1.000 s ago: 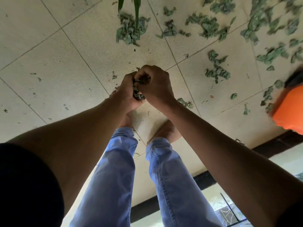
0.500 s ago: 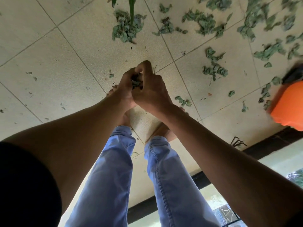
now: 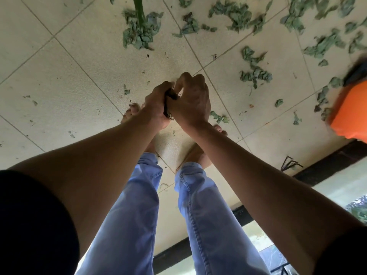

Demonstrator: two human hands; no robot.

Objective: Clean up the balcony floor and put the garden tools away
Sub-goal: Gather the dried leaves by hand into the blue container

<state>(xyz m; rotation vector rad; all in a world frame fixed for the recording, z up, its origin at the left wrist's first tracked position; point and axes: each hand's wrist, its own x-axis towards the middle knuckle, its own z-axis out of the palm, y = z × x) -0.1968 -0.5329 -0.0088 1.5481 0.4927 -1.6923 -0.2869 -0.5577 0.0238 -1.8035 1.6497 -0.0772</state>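
My left hand [image 3: 155,105] and my right hand [image 3: 191,101] are pressed together above the tiled balcony floor [image 3: 79,80], both closed around a dark clump of dried leaves [image 3: 170,105] that shows between the palms. Bits of the clump hang out below the hands. Grey-green dried leaves lie scattered over the tiles: a pile [image 3: 140,30] at the top under a green plant stem [image 3: 140,10], a cluster [image 3: 254,73] to the right of my hands, and many more towards the top right. A small leaf scrap [image 3: 219,118] lies just right of my right wrist.
An orange container [image 3: 351,114] stands at the right edge. A dark floor border [image 3: 327,163] runs along the lower right, with a small dark hand rake [image 3: 291,165] beside it. My bare feet and blue trouser legs [image 3: 139,205] are below the hands.
Both hands stayed clasped on the leaf clump, kneading it and shifting slightly. The view moved a little, so the floor leaves sit lower in frame and the dark rake came into sight.
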